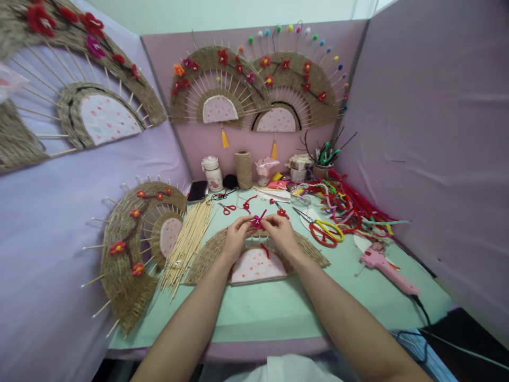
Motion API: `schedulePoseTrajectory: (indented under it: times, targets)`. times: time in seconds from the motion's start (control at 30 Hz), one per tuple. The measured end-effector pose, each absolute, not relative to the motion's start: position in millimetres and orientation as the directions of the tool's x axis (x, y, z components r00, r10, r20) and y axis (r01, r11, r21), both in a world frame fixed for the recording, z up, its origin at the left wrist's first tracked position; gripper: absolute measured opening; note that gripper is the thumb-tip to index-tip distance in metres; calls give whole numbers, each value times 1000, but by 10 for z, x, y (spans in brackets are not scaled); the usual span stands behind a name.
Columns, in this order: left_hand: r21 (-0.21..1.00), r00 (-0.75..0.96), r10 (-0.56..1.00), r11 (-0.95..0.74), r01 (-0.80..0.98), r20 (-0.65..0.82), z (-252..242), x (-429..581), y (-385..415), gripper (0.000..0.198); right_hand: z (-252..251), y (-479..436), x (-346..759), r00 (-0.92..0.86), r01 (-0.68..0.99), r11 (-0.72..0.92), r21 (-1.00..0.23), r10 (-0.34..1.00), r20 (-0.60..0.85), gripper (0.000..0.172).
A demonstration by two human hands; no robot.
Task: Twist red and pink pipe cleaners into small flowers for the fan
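Note:
Between my two hands is a small magenta pipe-cleaner flower [257,221] with a pale centre. My left hand [237,233] pinches its left side, and my right hand [279,231] grips it from the right, where a magenta stem end sticks up. Both hands are above a twine-wrapped fan [207,258] lying on the table. Its white, pink-spotted half-round centre [258,267] shows between my forearms, with a short red pipe-cleaner piece [265,250] on it. Just beyond my hands lie a red pipe-cleaner flower [246,206] and another red flower [282,213].
Thin sticks [186,244] and a finished fan [131,249] are on the left. On the right lie large scissors [324,232], a pink glue gun [387,268] with a cable, and tangled pipe cleaners [345,204]. Small red scissors [228,209] and a twine spool [243,170] stand farther back.

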State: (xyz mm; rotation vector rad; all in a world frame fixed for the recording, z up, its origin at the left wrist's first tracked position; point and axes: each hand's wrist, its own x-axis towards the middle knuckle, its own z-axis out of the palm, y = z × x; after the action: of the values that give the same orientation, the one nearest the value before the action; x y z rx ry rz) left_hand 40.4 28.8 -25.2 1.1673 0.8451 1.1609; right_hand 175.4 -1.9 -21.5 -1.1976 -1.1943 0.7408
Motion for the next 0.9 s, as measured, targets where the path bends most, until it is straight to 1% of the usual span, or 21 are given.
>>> schedulePoseTrajectory:
  times: [0.17, 0.3, 0.5, 0.7, 0.77, 0.9]
  targets:
    - [950, 273, 962, 100, -296, -16, -187, 417, 223, 25, -248, -26, 1749, 222, 206, 248, -947, 930, 292, 20]
    - [934, 283, 958, 148, -326, -53, -215, 409, 231, 24, -302, 13, 1771, 201, 192, 232, -953, 942, 270, 22]
    - [871, 291, 947, 253, -422, -134, -247, 360, 320, 14, -287, 66, 1843, 319, 158, 195, -968, 918, 237, 23]
    - [842, 345, 919, 336, -422, -193, -216, 347, 316, 12, -298, 78, 1844, 309, 145, 180, -973, 926, 218, 21]
    - [844, 366, 910, 346, -411, -195, -194, 352, 288, 13, -303, 84, 1837, 313, 127, 174, -977, 927, 206, 21]
    - [863, 381, 906, 335, -379, -184, -165, 358, 239, 24, -306, 91, 1825, 308, 72, 142, -987, 938, 157, 22]
